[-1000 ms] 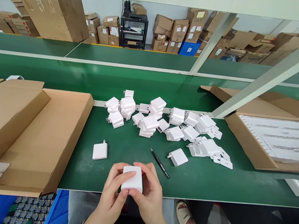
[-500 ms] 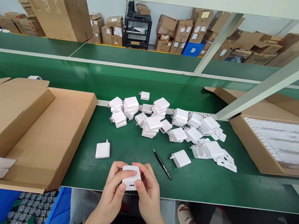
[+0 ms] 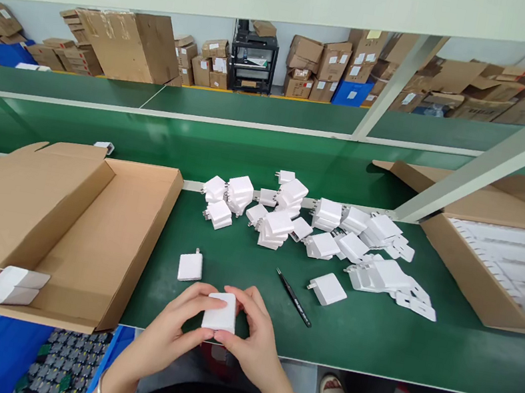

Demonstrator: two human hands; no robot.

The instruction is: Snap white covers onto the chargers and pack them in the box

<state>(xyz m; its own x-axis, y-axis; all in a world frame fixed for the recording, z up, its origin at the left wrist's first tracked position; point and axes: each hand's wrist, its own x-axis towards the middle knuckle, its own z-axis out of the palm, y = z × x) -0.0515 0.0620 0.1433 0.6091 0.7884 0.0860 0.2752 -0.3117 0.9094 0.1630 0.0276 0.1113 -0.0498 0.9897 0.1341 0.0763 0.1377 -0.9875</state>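
While both hands (image 3: 162, 333) (image 3: 256, 341) hold it, the white adapter (image 3: 221, 317) sits between them (a left finger (image 3: 198, 306) on top).

The only view looks out from the person's head, above the near edge of the green tabletop (image 3: 369, 341), facing forward and down across it. It sits close over the work: the left hand (image 3: 163, 328) and right hand (image 3: 258, 351) show low and near the middle, at that near edge. The tabletop's far edge runs across mid-frame, and past it the view reaches stacked cartons (image 3: 334, 60) well beyond. A pale beam (image 3: 276, 6) crosses the upper part, nearly level.
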